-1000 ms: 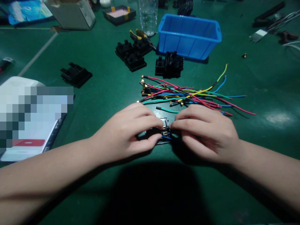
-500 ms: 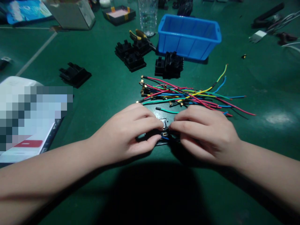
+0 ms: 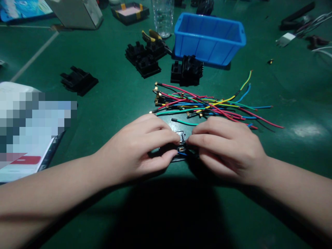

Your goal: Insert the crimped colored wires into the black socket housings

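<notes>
A small black plastic housing (image 3: 181,149) with metal contacts lies on the table between my hands, much of it covered by fingers. My left hand (image 3: 149,143) is closed around its left side, thumb low and fingertips on top. From the right, my right hand (image 3: 228,147) pinches at the same housing; what sits between its fingertips is hidden. A short bit of blue wire (image 3: 183,153) shows inside the housing. Just beyond, a green wire (image 3: 185,122) with a black sleeved end runs under my right hand.
Behind my hands lies a bundle of coloured wires (image 3: 207,103) with brass terminals. Farther back are a blue bin (image 3: 207,45), several black housings (image 3: 147,65), yellow-handled pliers (image 3: 151,35) and a clear cup (image 3: 163,19). At left are a lone black housing (image 3: 79,81) and a phone (image 3: 49,128).
Both hands keep nearly the same grip at the housing. The view has shifted slightly, so the things at the left and back appear a little farther left and higher.
</notes>
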Demonstrator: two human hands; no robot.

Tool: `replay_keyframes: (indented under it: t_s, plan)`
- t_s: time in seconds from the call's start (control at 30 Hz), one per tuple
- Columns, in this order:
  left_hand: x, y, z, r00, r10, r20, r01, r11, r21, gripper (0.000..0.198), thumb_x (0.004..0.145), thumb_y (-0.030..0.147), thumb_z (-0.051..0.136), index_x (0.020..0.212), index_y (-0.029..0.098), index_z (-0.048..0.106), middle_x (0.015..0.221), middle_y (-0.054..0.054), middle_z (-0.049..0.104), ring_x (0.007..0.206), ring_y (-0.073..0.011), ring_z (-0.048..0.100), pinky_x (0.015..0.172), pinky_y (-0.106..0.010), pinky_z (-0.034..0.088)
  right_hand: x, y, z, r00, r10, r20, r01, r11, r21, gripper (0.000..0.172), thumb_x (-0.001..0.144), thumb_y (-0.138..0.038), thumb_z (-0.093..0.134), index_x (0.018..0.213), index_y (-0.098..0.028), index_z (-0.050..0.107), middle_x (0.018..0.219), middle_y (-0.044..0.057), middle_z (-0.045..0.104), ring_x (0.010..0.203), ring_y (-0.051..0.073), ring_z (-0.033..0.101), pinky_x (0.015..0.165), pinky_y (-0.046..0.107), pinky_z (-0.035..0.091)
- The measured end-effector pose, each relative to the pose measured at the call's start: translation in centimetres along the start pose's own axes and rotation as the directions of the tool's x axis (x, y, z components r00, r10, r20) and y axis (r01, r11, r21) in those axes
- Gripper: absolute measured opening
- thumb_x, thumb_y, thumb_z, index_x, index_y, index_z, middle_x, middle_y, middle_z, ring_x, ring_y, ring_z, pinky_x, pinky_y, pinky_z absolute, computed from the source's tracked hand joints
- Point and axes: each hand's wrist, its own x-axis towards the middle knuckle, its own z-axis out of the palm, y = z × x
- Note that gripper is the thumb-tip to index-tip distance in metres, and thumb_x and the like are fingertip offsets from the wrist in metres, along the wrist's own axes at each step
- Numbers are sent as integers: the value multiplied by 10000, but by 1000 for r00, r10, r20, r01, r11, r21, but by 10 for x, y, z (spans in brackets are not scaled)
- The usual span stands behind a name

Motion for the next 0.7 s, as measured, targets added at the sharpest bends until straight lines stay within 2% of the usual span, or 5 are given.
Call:
replay_keyframes:
  t_s: [0.37,0.53,0.7]
  plan:
    - [-1,0,0,1000,-5,10,5,1000,-12,120,875,198,606,982,166,649,941,-51,666,872,-156,591,810,-285,448,1,0,1,1000,-3,-22,4,1000,21,197,902,-121,464,911,-188,650,892,83,672,753,184,589,636,322,467]
    - [0,-2,2,1000,24,3,-24,1000,7,104,888,198,581,973,180,639,950,-53,664,870,-159,587,807,-289,447,-1,-1,3,999,-32,-24,32,999,0,178,901,-149,476,943,-205,640,954,90,674,825,205,603,691,351,494]
    - [1,-1,1,999,2,40,-1,1000,-21,123,878,205,580,996,171,594,913,-44,672,857,-165,597,794,-298,451,-1,-1,1,999,-52,-13,52,999,13,180,892,-149,487,975,-199,639,969,99,671,849,213,607,704,360,503]
